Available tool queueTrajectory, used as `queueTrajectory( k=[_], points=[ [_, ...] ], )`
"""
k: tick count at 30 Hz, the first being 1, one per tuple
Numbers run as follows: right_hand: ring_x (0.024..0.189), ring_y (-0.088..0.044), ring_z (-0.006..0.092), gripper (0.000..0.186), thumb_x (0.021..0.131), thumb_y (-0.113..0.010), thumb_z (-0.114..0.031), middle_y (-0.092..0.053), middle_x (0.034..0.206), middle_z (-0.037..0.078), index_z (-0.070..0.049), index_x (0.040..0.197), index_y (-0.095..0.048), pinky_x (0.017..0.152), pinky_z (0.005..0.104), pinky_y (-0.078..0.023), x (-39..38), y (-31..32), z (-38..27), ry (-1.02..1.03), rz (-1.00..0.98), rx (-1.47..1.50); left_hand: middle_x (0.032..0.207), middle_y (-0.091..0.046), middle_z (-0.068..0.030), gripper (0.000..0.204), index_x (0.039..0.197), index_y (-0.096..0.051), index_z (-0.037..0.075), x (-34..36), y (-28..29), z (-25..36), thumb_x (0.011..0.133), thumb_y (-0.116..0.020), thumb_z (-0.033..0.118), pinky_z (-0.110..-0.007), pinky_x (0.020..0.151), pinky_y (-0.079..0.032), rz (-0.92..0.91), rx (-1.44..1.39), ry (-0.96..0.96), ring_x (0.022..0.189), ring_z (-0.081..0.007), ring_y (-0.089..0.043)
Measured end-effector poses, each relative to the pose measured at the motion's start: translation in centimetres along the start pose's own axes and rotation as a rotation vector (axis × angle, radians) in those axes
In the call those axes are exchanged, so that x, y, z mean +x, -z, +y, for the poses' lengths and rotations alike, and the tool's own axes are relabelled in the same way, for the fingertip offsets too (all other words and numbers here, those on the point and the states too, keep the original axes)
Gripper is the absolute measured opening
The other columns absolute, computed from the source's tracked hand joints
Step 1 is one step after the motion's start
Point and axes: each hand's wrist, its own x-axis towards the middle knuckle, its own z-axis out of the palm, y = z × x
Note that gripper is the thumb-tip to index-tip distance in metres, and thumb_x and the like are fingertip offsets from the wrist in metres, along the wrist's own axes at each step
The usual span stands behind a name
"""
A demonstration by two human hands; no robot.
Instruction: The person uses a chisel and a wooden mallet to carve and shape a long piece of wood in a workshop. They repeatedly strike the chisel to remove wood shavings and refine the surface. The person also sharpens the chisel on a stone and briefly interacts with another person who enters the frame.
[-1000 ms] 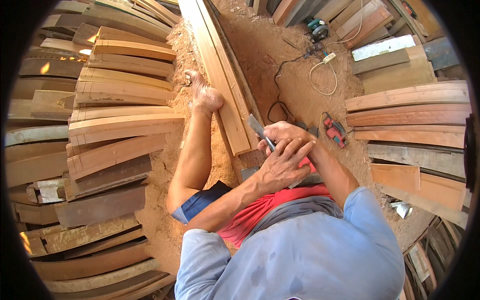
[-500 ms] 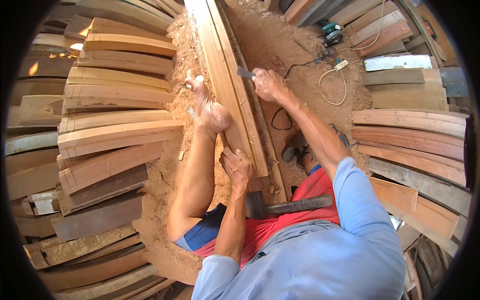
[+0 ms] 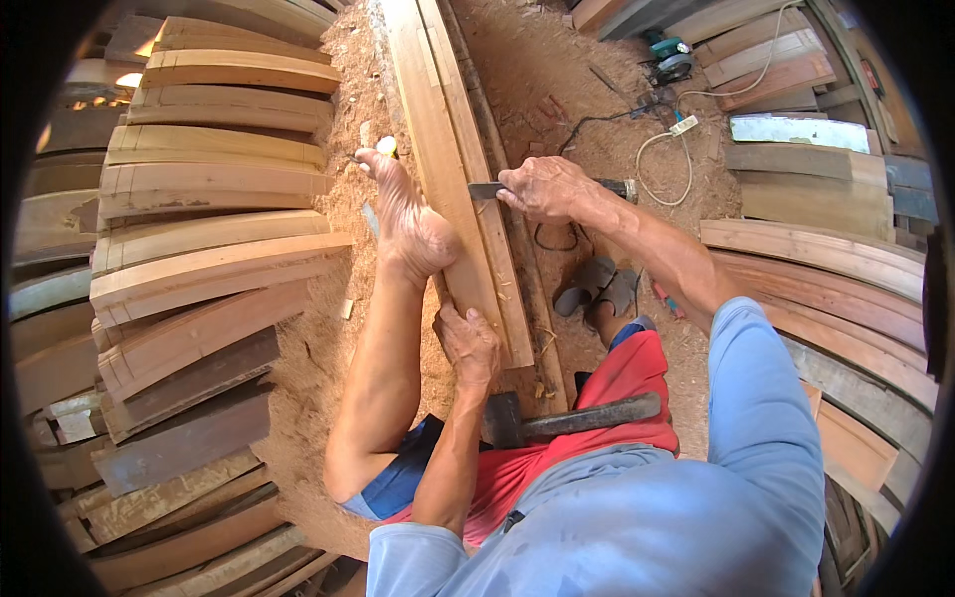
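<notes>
A long, pale wooden board (image 3: 426,124) runs away from me along the floor, with a narrower strip along its right side. My right hand (image 3: 545,189) is closed round a chisel; the flat dark blade (image 3: 484,190) lies across the board, and the handle end (image 3: 625,189) shows beyond my wrist. Close to the board's near end, my left hand (image 3: 468,346) is curled over its left edge. My bare left foot (image 3: 410,224) presses on the board just beyond that hand. A hammer (image 3: 592,415) rests across my lap, its dark head to the left.
Stacks of curved wooden pieces (image 3: 219,184) line the left side, with more planks (image 3: 816,249) at right. Sawdust (image 3: 318,398) covers the floor. A green power tool (image 3: 668,58), a corded socket strip (image 3: 683,125) and sandals (image 3: 587,286) lie right of the board.
My right hand has come slightly nearer and right, and the chisel has swung to lie nearly straight across the board. My left hand keeps its hold.
</notes>
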Motion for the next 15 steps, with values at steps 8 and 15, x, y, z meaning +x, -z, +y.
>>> queueTrajectory(
  k=[8,15],
  points=[
    [0.081,-0.072,0.0445,0.023,0.097,-0.05,-0.019,-0.07,0.081,0.028,0.0,0.1,-0.062,0.073,0.0526,-0.058,5.6,1.9,2.7,-0.124,0.241,0.024,0.112,-0.055,-0.0352,0.046,0.13,-0.047,-0.01,0.1,-0.2,-0.7,0.103,-0.047,0.027,-0.058,0.092,-0.041,0.017,0.008,0.09,0.103,-0.0515,-0.052],
    [0.07,-0.072,0.0409,0.022,0.097,-0.052,-0.02,-0.069,0.073,0.024,0.0,0.092,-0.06,0.062,0.049,-0.06,5.4,1.0,2.7,0.12,0.154,0.078,0.112,-0.052,-0.0332,0.044,0.132,-0.046,-0.008,-0.2,-0.2,-0.5,0.104,-0.043,0.026,-0.057,0.091,-0.04,-0.056,0.065,0.158,0.103,-0.0497,-0.05]
  ],
)
